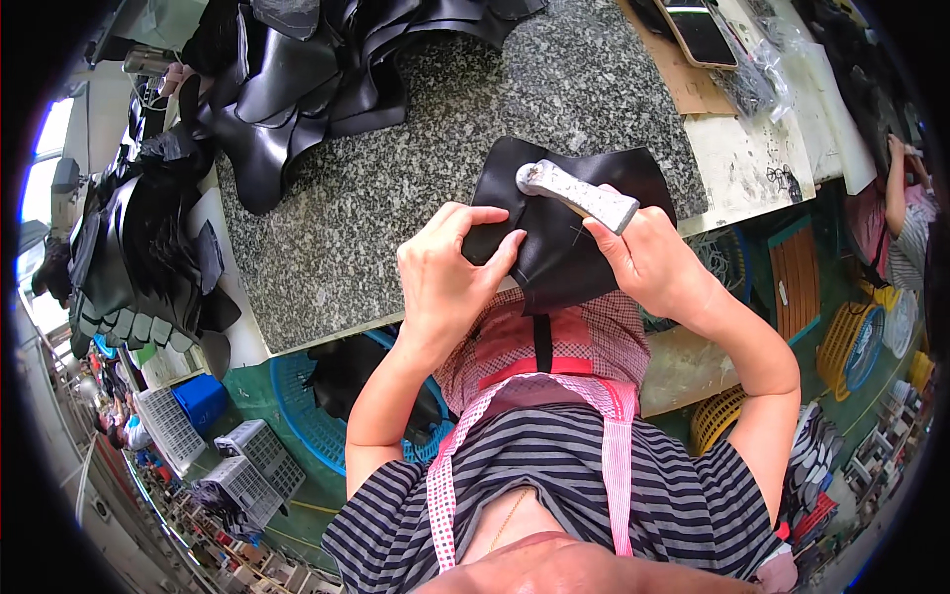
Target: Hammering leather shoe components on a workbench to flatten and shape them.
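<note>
A black leather piece [564,252] with a seam down it lies at the near edge of the stone slab. My left hand [445,267] holds it down, with thumb and forefinger bent on either side of the seam; its other fingers are mostly hidden. My right hand [653,262] is closed round a hammer [584,196]. The hammer's grey metal head is over the leather, its round face by the seam. Most of the handle is hidden in my grip, and I cannot tell whether the face touches the leather.
The speckled stone slab [336,247] carries a heap of black leather pieces [287,79] at far left. More pieces [148,238] hang at the left edge. A phone [701,35] lies far right on cardboard. Below the table's edge stands a blue basket [292,406]. Another person's arm [896,188] shows at far right.
</note>
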Available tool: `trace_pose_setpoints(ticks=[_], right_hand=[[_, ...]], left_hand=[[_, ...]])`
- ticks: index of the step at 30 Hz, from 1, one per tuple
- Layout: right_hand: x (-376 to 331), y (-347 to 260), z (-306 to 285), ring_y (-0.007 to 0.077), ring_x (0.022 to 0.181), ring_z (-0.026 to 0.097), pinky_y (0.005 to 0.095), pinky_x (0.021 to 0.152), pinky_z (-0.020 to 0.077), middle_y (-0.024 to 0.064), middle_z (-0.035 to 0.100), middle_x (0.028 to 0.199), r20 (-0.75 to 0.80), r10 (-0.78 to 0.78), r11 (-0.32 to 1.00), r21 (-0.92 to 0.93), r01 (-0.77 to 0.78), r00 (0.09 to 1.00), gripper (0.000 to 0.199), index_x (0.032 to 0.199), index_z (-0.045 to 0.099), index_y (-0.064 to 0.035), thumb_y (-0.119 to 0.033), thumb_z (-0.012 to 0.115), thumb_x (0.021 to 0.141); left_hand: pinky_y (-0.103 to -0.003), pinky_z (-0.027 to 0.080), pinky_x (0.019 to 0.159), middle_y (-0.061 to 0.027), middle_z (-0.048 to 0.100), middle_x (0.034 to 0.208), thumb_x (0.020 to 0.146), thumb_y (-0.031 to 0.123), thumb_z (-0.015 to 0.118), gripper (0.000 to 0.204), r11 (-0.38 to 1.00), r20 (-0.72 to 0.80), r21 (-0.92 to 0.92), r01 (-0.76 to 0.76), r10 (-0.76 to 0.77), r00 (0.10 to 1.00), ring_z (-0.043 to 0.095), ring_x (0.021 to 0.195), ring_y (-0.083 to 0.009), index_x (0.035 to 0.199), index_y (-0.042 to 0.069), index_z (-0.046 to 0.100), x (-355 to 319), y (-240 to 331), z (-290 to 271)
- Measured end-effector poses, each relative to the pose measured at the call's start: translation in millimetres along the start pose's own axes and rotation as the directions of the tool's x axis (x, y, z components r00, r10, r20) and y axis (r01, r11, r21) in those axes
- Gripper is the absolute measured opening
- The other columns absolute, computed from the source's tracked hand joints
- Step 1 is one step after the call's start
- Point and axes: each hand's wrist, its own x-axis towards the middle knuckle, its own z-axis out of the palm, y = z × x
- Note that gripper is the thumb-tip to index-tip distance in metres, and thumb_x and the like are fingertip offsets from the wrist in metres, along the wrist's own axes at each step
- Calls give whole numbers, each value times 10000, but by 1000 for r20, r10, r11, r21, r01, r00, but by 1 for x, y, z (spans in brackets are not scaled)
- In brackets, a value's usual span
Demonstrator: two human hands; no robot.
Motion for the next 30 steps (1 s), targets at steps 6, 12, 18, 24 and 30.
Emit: trace_pose_setpoints(ticks=[6, 12, 18, 24, 30], right_hand=[[1, -8, -6, 477, 741, 644, 529, 603, 467, 249, 620, 717, 44, 57, 998, -35, -56, 997, 194, 1046, 492, 5, -181, 546, 1054], [-4, -21, -11, 487, 746, 646, 502, 619, 494, 263, 627, 763, -172, -160, 986, 8, 164, 972, 192, 1047, 563, 32, -160, 555, 1041], [-3, -31, -20, 492, 747, 648, 541, 600, 481, 272, 627, 729, 7, 49, 996, -76, -48, 999, 188, 1034, 483, -9, -187, 540, 1051], [-10, -6, 8, 493, 749, 640, 560, 618, 468, 269, 614, 722, 61, 41, 999, -14, -40, 997, 197, 1058, 468, 3, -177, 546, 1040], [-10, 6, 13, 495, 758, 636, 548, 627, 469, 268, 613, 719, 21, 22, 999, 35, -23, 1000, 191, 1124, 501, 26, -132, 539, 1024]], left_hand=[[-296, 557, 707, -81, 719, 909, 752, 179, 909, 320, 999, 46, 12, 49, -50, 998, 715, 778, -196, 1004, 42, 767, 5, -5, -5], [-290, 560, 702, -73, 716, 926, 745, 185, 914, 332, 999, 55, 23, 28, -29, 998, 714, 771, -185, 1008, 43, 769, 8, -6, -7], [-315, 564, 710, -81, 722, 933, 738, 194, 916, 346, 999, 92, 21, 35, -37, 995, 721, 791, -209, 1014, 46, 769, 11, -8, -9], [-324, 562, 702, -99, 719, 931, 810, 99, 845, 247, 993, 11, 36, -117, 116, 993, 722, 792, -241, 1036, 60, 754, -1, -13, -4], [-306, 498, 596, -85, 637, 863, 896, 35, 759, 158, 996, -13, 13, -89, 89, 996, 631, 659, -187, 1052, 56, 751, -11, -19, 1]])
